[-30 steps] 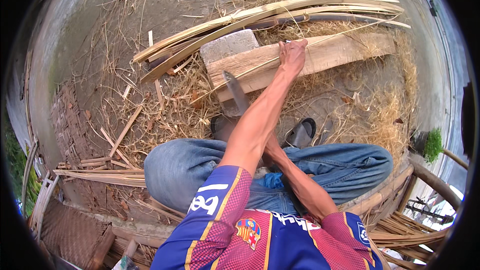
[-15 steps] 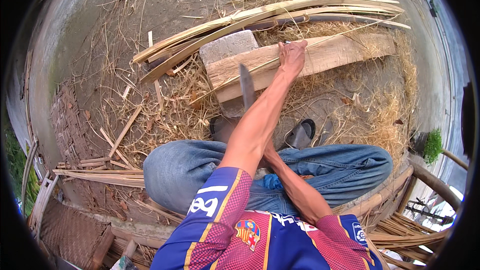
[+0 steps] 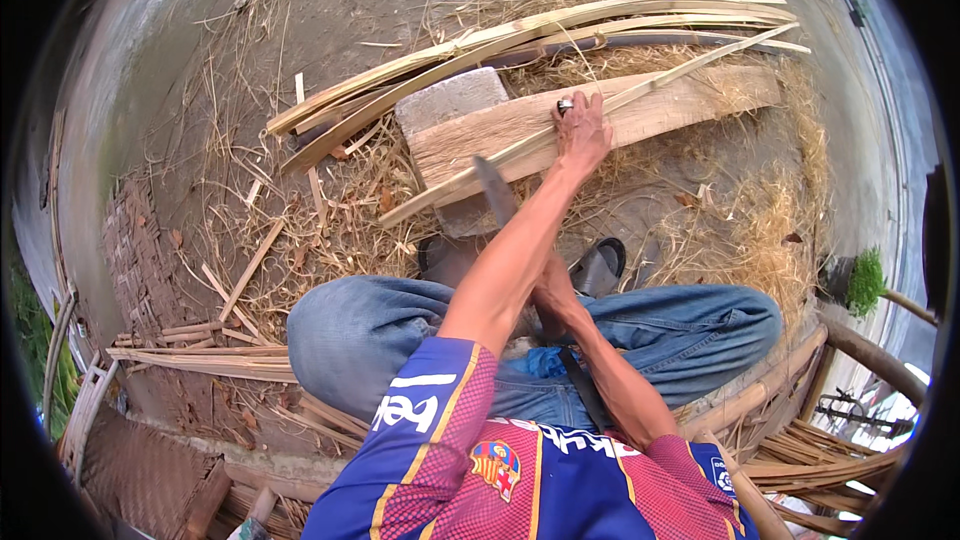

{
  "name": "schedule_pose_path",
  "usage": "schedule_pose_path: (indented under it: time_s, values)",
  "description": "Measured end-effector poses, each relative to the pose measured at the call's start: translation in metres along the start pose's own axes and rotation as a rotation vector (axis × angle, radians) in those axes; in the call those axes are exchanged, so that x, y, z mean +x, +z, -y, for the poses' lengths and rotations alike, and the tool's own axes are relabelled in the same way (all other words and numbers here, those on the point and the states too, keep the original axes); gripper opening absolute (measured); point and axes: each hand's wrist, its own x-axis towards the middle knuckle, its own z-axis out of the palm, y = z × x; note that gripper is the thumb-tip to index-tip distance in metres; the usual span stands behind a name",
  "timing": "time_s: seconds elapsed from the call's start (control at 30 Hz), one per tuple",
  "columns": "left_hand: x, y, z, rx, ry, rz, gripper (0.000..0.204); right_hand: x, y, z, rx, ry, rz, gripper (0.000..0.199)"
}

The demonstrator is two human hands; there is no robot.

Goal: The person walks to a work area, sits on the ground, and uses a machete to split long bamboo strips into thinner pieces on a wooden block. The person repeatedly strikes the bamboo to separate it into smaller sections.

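- Your pale strip [image 3: 525, 150] has turned since the earlier frame, showing a broader face; your left hand [image 3: 583, 132] has shifted slightly toward you.
- Its fingers curl partly closed over the strip, which lies across the plank [image 3: 690, 102].
- Your right hand [image 3: 553, 285] is near the knife [image 3: 495, 192]; its grip is hidden, closure unclear.

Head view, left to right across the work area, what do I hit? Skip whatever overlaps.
Brown woven mat → short loose strip → knife blade → left hand → green plant.
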Motion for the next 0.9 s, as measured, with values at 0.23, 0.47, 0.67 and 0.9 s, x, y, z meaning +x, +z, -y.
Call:
schedule_pose_path:
  time_s: [0.23,0.47,0.67,0.9]
  values:
    - [0.124,-0.144,0.029,0.125,-0.133,0.780,0.047,0.027,-0.058,0.027,0.389,-0.082,-0.384,0.033]
    - [0.031,-0.275,0.088,0.549,-0.394,1.161,0.072,0.049,-0.143,0.040,-0.766,-0.161,-0.597,0.043]
    - [-0.112,-0.235,0.128,0.044,-0.429,0.584,0.072,0.086,-0.135,-0.021,-0.833,0.104,-0.453,0.065]
    - [-0.122,-0.246,0.137,-0.473,-0.970,0.733,0.050,0.023,-0.047,0.019,-0.948,-0.336,0.122,0.055]
